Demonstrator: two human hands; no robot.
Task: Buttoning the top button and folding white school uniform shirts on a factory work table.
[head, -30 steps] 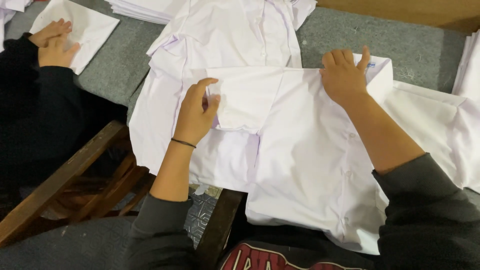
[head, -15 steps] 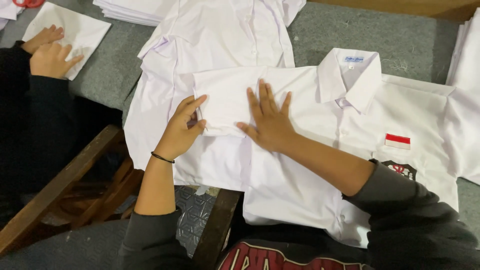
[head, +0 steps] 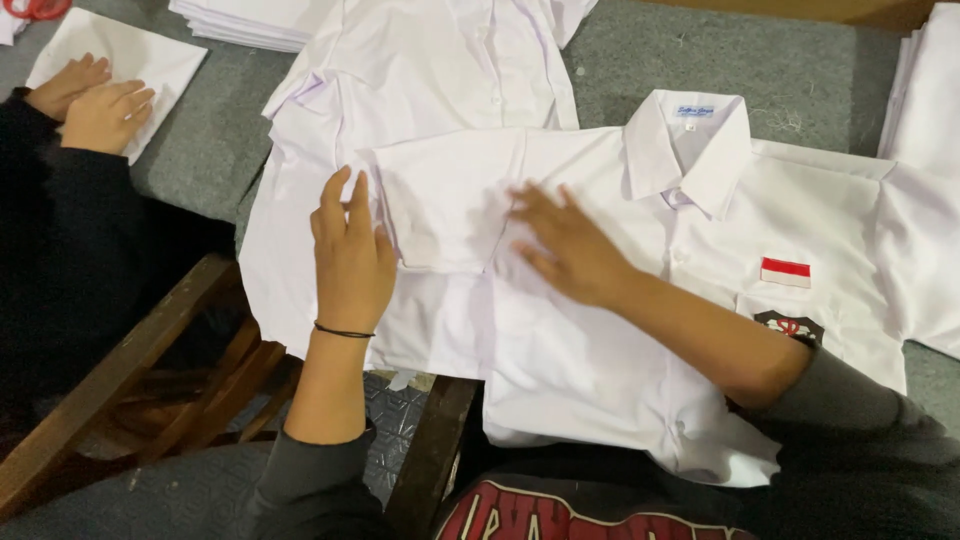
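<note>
A white short-sleeved shirt lies face up on the grey table, collar toward the far edge, with a red-and-white patch and a dark badge on its chest. One sleeve is folded across the front. My left hand rests flat on the sleeve's left edge, fingers together, a thin black band on the wrist. My right hand lies flat with spread fingers on the shirt front, just below the folded sleeve and left of the collar.
A second white shirt lies unfolded beneath, toward the far left. A stack of folded white cloth sits at the back, more white cloth at the right edge. Another person's hands press a folded white piece at far left. A wooden chair frame stands below.
My right hand has slid from the collar to the middle of the shirt front. The left hand shifted slightly and flattened on the sleeve edge. The shirt's chest patch came into view.
</note>
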